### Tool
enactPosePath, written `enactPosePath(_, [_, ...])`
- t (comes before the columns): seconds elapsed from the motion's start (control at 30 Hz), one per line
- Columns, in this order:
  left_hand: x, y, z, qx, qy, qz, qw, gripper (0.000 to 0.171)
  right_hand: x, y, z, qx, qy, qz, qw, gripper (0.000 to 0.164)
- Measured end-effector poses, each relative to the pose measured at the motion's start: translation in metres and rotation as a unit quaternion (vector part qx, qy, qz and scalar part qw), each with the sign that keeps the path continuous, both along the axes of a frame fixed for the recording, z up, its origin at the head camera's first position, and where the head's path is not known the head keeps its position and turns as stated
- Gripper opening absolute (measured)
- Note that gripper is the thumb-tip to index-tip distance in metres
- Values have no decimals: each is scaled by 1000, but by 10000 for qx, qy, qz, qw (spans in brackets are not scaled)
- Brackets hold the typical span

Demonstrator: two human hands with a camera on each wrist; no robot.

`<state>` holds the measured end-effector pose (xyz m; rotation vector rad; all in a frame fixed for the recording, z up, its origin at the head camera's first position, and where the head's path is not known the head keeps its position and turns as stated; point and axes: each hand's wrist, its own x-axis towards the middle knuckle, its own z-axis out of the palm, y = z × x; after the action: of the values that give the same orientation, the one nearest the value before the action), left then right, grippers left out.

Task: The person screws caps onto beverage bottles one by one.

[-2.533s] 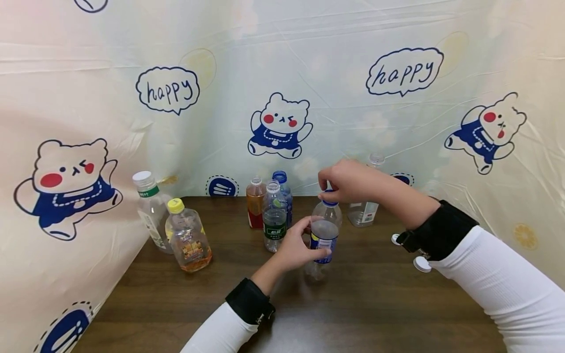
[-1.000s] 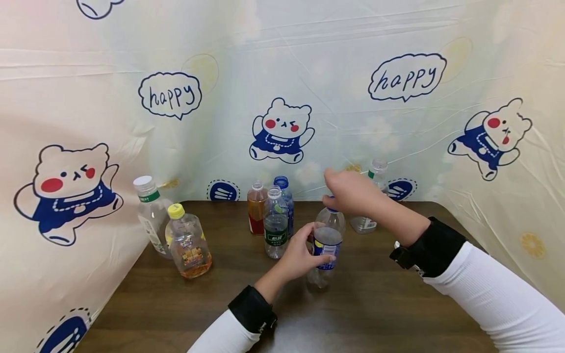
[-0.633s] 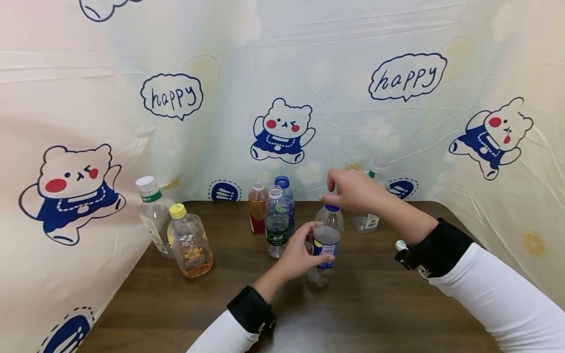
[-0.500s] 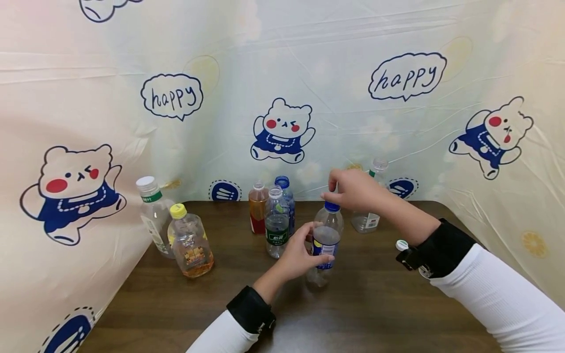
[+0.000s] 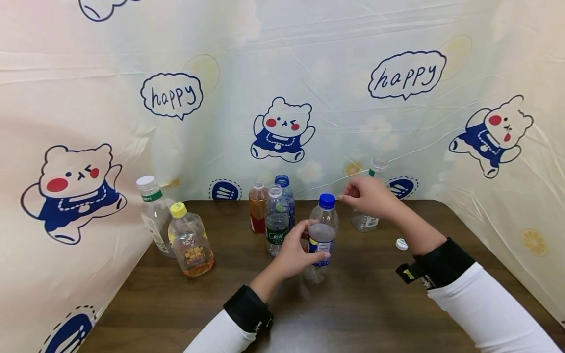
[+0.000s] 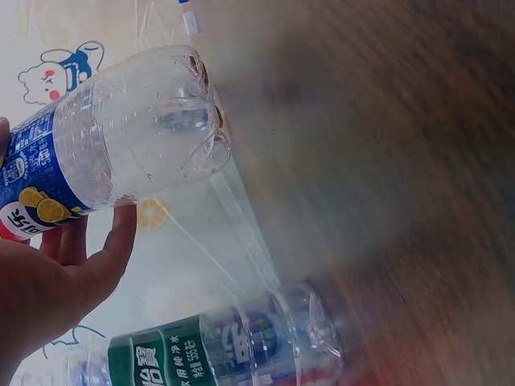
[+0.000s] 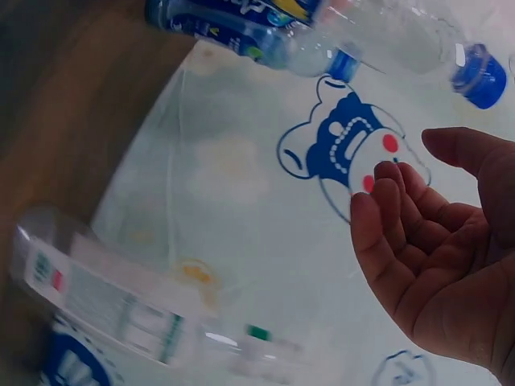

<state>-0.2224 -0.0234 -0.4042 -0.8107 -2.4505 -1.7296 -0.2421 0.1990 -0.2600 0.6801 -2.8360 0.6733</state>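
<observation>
Clear plastic for the lemon-label bottle [image 5: 322, 245], blue cap [image 5: 326, 201] seated on the neck; held above or on the middle of the table [image 5: 353, 304], cannot tell whether touching down or slightly raised. Around its middle, the left hand [image 5: 293, 251], grip curled firmly between thumb and fingers. Beside the cap but apart from it, the right hand [image 5: 374, 197], grip loosely bent, thumb parted from fingertips, holding nothing. Looks like a cap-turning step; tightening or loosening, cannot tell. Calls for a steady left hold and, with any turning left, right thumb and fingers closed around the cap, without squeezing the thin walls.

Just left, 3 bottles close together: green-label bottle [image 5: 276, 230], amber bottle [image 5: 258, 208] and blue bottle [image 5: 289, 198], apparently uncapped. Behind the right hand, a half-hidden bottle [image 5: 365, 223]; nearer, 1 loose white cap [image 5: 401, 244]. Farther left, 2 capped: yellow-capped bottle [image 5: 191, 245] in front, white-capped bottle [image 5: 155, 223] behind. Beyond everything, a printed backdrop [image 5: 220, 137].
</observation>
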Motion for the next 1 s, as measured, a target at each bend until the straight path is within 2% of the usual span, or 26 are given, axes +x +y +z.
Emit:
enactPosePath(0.13, [0,-2,0,63,-7,41,10000,68,-2,5,-26,-609,-264,-24,9978,16])
enactPosePath(0.27, [2,-4,1,106,-51,132,9998,68,-1,8,-54,-1156,-640,-200,9910,18])
enactPosePath(0.57, [6,-8,-4,192,-127,196,9995,67,8,7,-111,-1825,-1088,-601,9753,20])
enactPosePath(0.77, [11,-13,-3,294,-49,117,9995,67,13,7,-129,-1874,-1348,-912,9687,20])
enactPosePath(1.0, [25,-32,-1,391,-195,179,9989,69,14,10,-139,-1761,-1296,-929,9714,19])
